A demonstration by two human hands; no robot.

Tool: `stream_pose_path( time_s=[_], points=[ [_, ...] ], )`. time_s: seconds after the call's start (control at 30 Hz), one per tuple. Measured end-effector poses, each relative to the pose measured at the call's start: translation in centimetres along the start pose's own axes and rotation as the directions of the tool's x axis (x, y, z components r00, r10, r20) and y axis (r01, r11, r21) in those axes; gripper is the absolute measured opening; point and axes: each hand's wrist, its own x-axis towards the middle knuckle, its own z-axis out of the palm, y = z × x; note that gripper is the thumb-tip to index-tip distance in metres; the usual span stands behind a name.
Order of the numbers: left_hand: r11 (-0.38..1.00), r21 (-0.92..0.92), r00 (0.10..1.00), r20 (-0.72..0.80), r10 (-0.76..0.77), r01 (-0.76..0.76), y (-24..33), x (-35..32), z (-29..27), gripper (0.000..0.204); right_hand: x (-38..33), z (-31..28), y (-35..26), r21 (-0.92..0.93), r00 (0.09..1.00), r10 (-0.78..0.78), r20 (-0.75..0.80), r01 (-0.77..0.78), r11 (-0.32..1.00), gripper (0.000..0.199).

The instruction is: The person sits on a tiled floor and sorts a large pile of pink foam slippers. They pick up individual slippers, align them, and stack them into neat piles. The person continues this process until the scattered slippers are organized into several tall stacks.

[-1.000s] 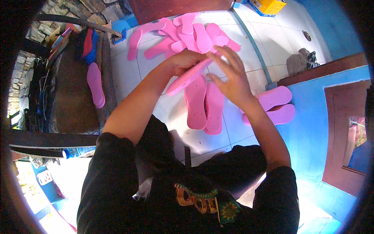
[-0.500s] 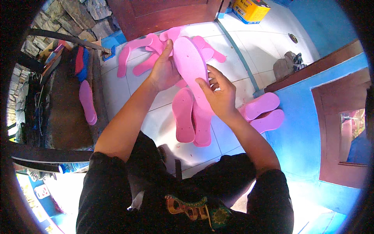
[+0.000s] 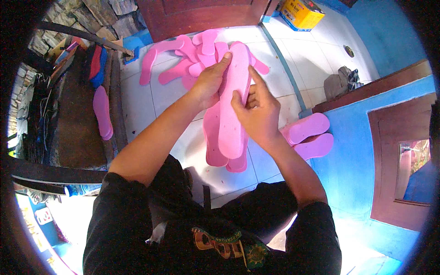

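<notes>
A pink sandal sole [image 3: 232,110], with small holes in it, is held up lengthwise in front of me. My left hand [image 3: 211,86] grips its left edge near the far end, thumb along the edge. My right hand [image 3: 259,109] holds the right edge at the narrow middle, with the thumb on top and the index finger stretched along the side. Below it on the tiles stand two groups of matching pink soles, a left one [image 3: 213,146] and a right one [image 3: 238,166] partly hidden by the held sole.
Loose pink sole pieces [image 3: 176,71] lie in a heap before the brown door [image 3: 201,18]. More pink soles [image 3: 310,127] rest by the blue wall at right. A dark bench [image 3: 78,128] at left bears pink soles [image 3: 102,112]. A yellow box [image 3: 302,15] stands far right.
The held sole has tilted and come nearer, its near end now covering part of the soles below. My left hand has moved right along with it. Both hands still hold it.
</notes>
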Motion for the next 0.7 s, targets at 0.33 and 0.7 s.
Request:
stream_pose_path(
  time_s=[0.33, 0.7],
  points=[
    [0.857, 0.498, 0.980, -0.067, 0.190, -0.132, 3.6, -1.4, -2.7, 0.022, 0.2, -0.8, 3.3, 0.269, 0.977, 0.121, -0.177, -0.070, 0.961, 0.022],
    [0.556, 0.562, 0.272, -0.810, 0.519, 0.613, 14.8, -20.5, -50.8, 0.058, -1.9, -0.6, 5.9, 0.163, 1.000, 0.012, 0.015, -0.014, 0.987, 0.018]
  ],
)
